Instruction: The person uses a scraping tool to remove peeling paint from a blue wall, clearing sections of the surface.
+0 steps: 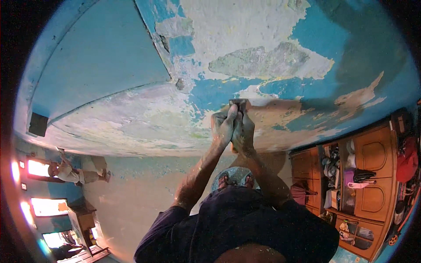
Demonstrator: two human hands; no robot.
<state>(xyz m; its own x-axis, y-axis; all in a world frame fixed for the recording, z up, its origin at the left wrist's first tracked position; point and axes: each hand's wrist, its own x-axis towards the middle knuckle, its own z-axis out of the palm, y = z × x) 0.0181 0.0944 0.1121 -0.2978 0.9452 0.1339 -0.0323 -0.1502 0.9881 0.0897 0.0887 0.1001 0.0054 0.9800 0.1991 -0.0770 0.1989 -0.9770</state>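
Two hands are raised together against a peeling ceiling [131,118]: the left hand [222,127] and the right hand [244,131] are pressed side by side, both closed around the handle of a scraper [239,104]. Only the dark, flat blade of the scraper shows above the fingers; its upper edge lies against the surface where blue paint [210,94] gives way to a bare, tan patch [280,116]. Both forearms rise from the lower edge of the view, speckled with pale dust, out of dark blue sleeves [166,228]. Between the forearms a patterned cloth [234,177] is visible.

Around the blade the ceiling is a patchwork: large whitish areas where paint is gone, a grey-green bare patch [263,61] further off, and intact blue toward the right rim. A small dark square fitting [38,124] sits on the wall well to the left.

At the right a wooden cupboard [372,171] stands with open shelves holding mixed household items, too small to tell apart. At the far left another person [72,173] in light clothing is seen near bright windows [37,168], well apart from the hands.
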